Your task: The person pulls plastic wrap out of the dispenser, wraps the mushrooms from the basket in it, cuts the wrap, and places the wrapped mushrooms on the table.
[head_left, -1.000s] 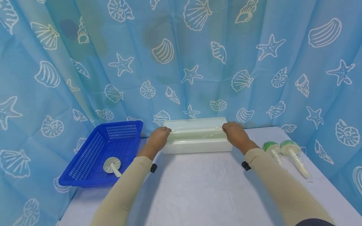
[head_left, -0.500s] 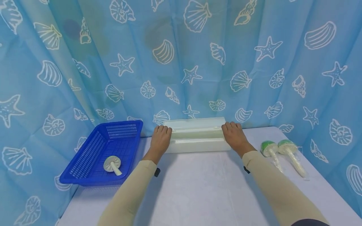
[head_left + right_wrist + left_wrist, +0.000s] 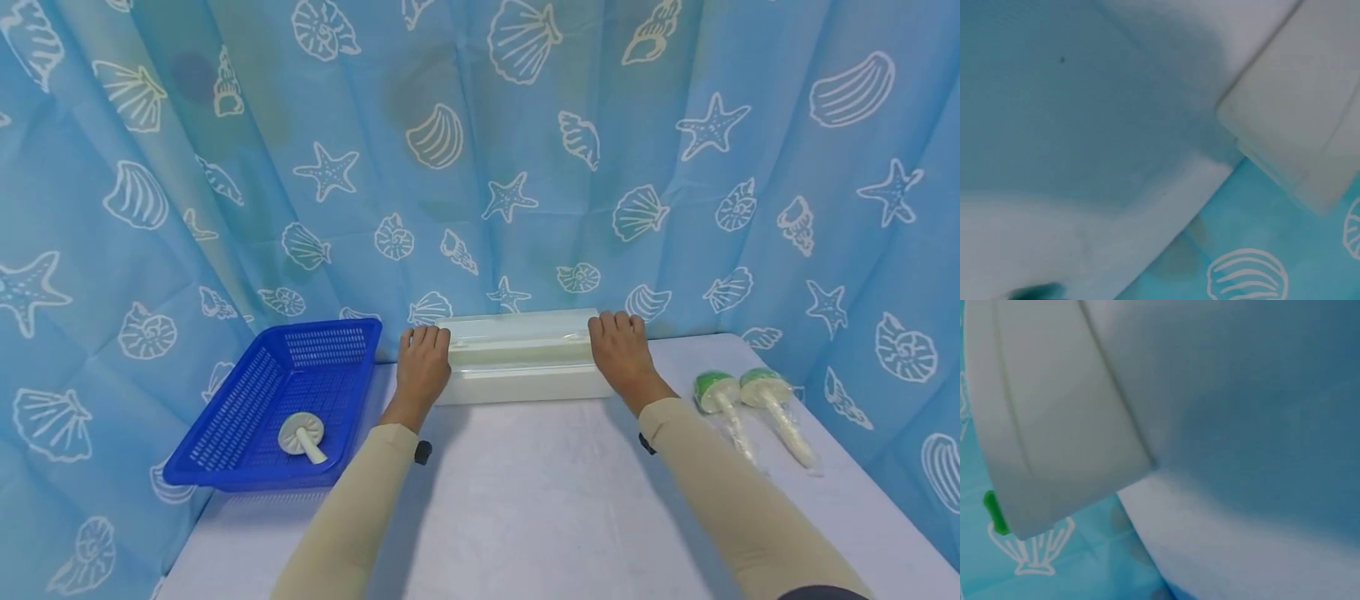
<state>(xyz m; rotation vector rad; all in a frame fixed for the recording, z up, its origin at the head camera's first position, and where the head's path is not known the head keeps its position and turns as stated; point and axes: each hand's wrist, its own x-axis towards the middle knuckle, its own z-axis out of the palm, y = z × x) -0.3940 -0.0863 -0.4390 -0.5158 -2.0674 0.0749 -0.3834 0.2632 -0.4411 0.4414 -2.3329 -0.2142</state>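
A long white box point(image 3: 525, 385) with its lid point(image 3: 517, 323) tilted up at the back stands near the table's far edge; shiny clear film shows along its opening, like a cling film dispenser. My left hand point(image 3: 423, 367) grips its left end, fingers bent over beside the lid. At the right end my right hand point(image 3: 621, 354) grips likewise, fingertips curled at the lid's upper corner. Both thumbs are hidden. Each wrist camera catches only part of the box, its pale side point(image 3: 1066, 412) in the left wrist view and a corner point(image 3: 1291, 112) in the right.
On the left a blue plastic basket point(image 3: 202, 400) holds a white mushroom-shaped piece point(image 3: 302, 435). Two similar green-capped pieces, one near point(image 3: 716, 392) and one farther right point(image 3: 767, 390), lie film-wrapped on the white table point(image 3: 525, 500). A blue seashell curtain point(image 3: 480, 167) hangs behind.
Both hands have shifted from pinching the box's ends to lying with fingers bent over them, and have moved slightly upward. The box stays about where it was.
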